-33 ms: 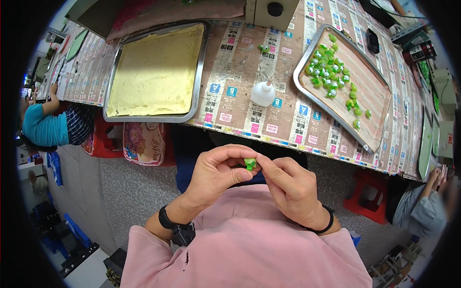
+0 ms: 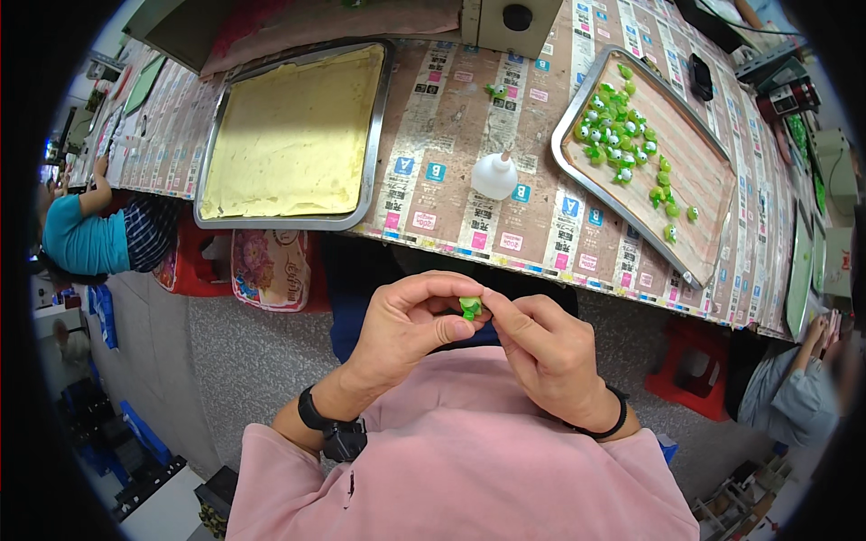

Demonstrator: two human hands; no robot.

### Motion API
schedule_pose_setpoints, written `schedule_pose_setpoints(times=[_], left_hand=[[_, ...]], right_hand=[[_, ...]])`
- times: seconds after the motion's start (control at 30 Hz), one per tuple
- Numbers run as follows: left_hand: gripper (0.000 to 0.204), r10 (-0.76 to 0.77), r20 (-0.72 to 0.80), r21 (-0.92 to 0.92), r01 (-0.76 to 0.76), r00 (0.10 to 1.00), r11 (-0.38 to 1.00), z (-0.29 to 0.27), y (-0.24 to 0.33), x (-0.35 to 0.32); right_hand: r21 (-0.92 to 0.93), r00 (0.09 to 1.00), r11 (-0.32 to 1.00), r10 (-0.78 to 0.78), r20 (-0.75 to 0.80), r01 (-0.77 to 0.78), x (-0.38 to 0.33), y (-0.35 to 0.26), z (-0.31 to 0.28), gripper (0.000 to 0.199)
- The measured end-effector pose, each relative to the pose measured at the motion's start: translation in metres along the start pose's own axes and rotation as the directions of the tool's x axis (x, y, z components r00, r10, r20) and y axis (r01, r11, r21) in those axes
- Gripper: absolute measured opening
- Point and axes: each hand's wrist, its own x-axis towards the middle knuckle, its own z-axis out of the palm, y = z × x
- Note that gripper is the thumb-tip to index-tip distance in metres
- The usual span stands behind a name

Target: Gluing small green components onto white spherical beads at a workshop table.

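In front of my chest, between both hands, is a small green plastic figurine [image 2: 470,308]. My left hand [image 2: 397,320] is closed on it, with the thumb below and the curled fingers above and behind. The closed fingertips of my right hand [image 2: 546,347] meet the figurine's right side; whether they pinch something small there is hidden. Beyond my hands, a white squeeze bottle [image 2: 494,177] with a thin nozzle stands on the table. Many similar green figurines with round white eyes [image 2: 615,137] lie heaped in the metal tray [image 2: 627,219] at the right.
A metal tray [image 2: 368,194] lined with a yellowish sheet lies at the left of the paper-covered table [image 2: 433,194]. One loose green figurine [image 2: 496,91] lies toward the back, near a beige box [image 2: 514,27]. Other people sit at far left and far right; red stools [image 2: 690,370] stand below.
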Motion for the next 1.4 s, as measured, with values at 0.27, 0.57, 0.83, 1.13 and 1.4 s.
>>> schedule_pose_setpoints(times=[0.27,0.57,0.83,1.13,1.4], left_hand=[[0.036,-0.020,-0.002,-0.050,0.020,1.000,0.999,0.0002,-0.0015,-0.0005],[0.035,0.068,0.001,0.047,-0.068,0.998,0.997,-0.0005,-0.0030,0.0007],[0.034,0.019,-0.034,-0.007,-0.019,0.999,1.000,0.0014,-0.0026,0.0011],[0.036,0.010,-0.011,0.027,-0.009,1.000,1.000,0.0022,0.0004,0.0023],[0.035,-0.005,-0.015,-0.020,0.004,1.000,1.000,0.0029,-0.0012,0.0022]], right_hand=[[0.039,0.999,0.999,0.036,0.029,-0.037,-0.0002,-0.0019,-0.0022,0.043],[0.001,1.000,1.000,0.001,0.011,-0.001,-0.0016,-0.0006,0.0008,0.048],[0.055,1.000,0.998,0.010,0.008,-0.010,0.0005,0.0009,-0.0007,0.047],[0.004,1.000,1.000,0.010,0.021,-0.010,-0.0002,0.0020,-0.0025,0.045],[0.047,0.998,0.997,0.052,0.030,-0.054,0.0009,-0.0033,-0.0049,0.043]])
